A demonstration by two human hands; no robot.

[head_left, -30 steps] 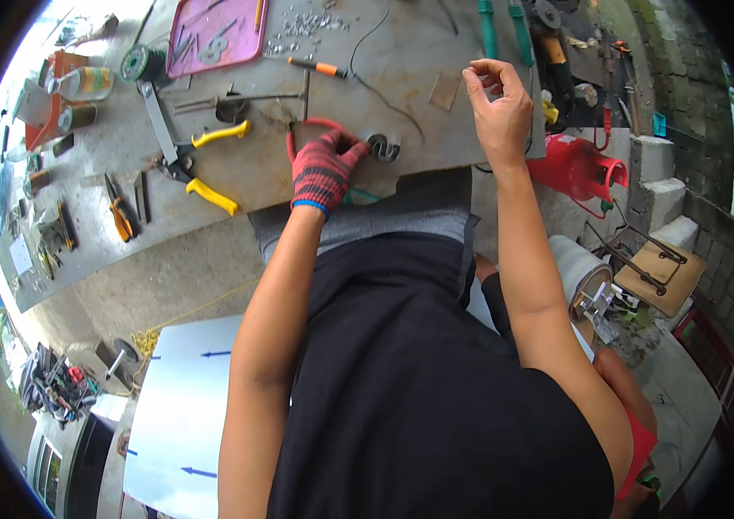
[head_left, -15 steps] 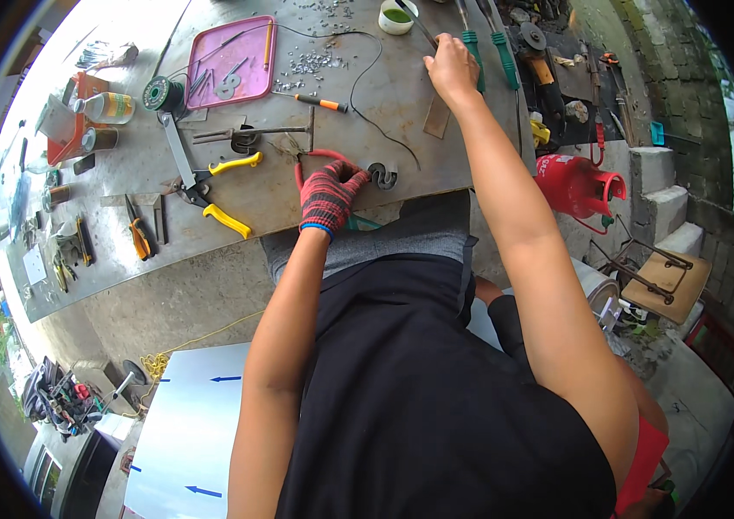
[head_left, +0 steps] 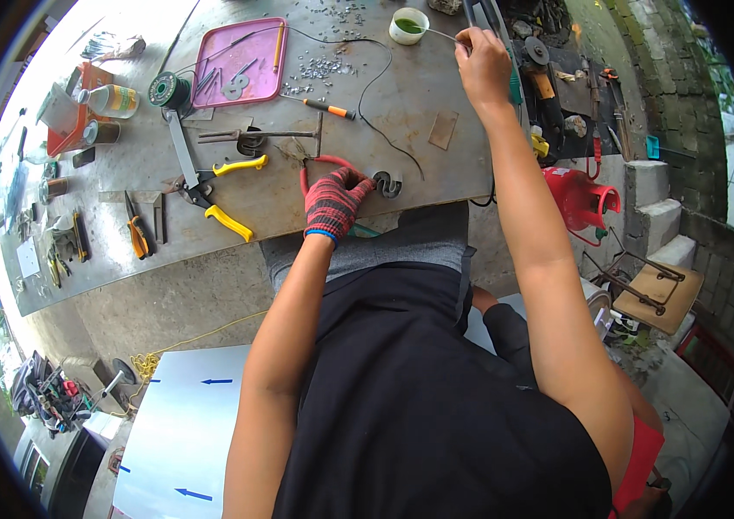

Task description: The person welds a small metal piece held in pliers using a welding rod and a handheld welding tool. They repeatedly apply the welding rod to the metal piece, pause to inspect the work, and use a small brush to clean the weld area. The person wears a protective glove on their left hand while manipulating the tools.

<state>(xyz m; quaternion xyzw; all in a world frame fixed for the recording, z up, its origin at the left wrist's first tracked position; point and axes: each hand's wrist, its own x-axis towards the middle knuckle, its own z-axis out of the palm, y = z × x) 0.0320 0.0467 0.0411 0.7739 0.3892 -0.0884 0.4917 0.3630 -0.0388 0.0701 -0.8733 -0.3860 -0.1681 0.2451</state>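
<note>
My left hand [head_left: 332, 201], in a red and black knit glove, rests near the table's front edge. Its closed fingertips pinch the left end of a dark S-shaped metal piece [head_left: 387, 184]. Under and beside that hand lie the spread red handles of pliers [head_left: 331, 160]; their jaws are hard to make out. My bare right hand [head_left: 484, 65] is closed on a thin rod [head_left: 441, 35] at the far right of the table. The rod's far end reaches into a small white cup [head_left: 408, 37] of green paste or liquid.
Left of my gloved hand lie yellow-handled snips [head_left: 227, 222] and orange-handled pliers [head_left: 137, 238]. A pink tray [head_left: 203, 65] holds nails and washers, beside a wire spool [head_left: 168, 91], an orange-handled screwdriver [head_left: 329, 108] and scattered metal bits. A red gas cylinder [head_left: 579, 199] stands right of the table.
My right hand has moved slightly right, and the rod in it now extends into the cup. The left hand keeps its place at the S-shaped piece. The whole view has shifted a little.
</note>
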